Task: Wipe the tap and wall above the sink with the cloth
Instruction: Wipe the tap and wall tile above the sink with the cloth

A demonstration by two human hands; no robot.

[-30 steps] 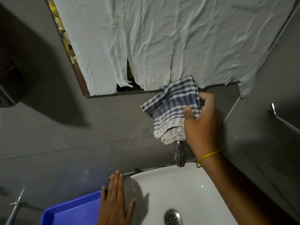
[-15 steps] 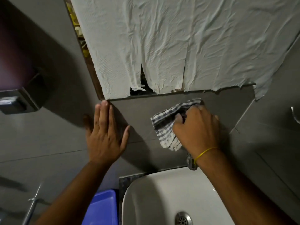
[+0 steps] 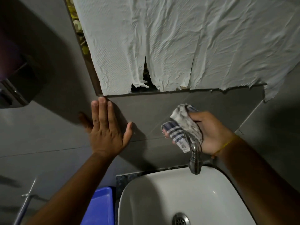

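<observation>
The right hand (image 3: 212, 135) grips the bunched cloth (image 3: 183, 127) around the tap (image 3: 195, 161) above the sink (image 3: 139, 189) to rub it; the left hand (image 3: 105, 129) lies flat, fingers spread, on the wall (image 3: 162, 111), probably as a brace

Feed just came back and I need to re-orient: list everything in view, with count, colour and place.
cloth: one, white with blue checks, bunched around the tap's top
tap: one, chrome, over the sink's back edge
sink: one, white, bottom centre
drain: one, metal, in the sink
wall: grey tiles
paper sheet: white, torn, covering the mirror up top
tray: one, blue, left of the sink
dispenser: one, dark, far left
left hand: flat on the wall
right hand: gripping the cloth
</observation>
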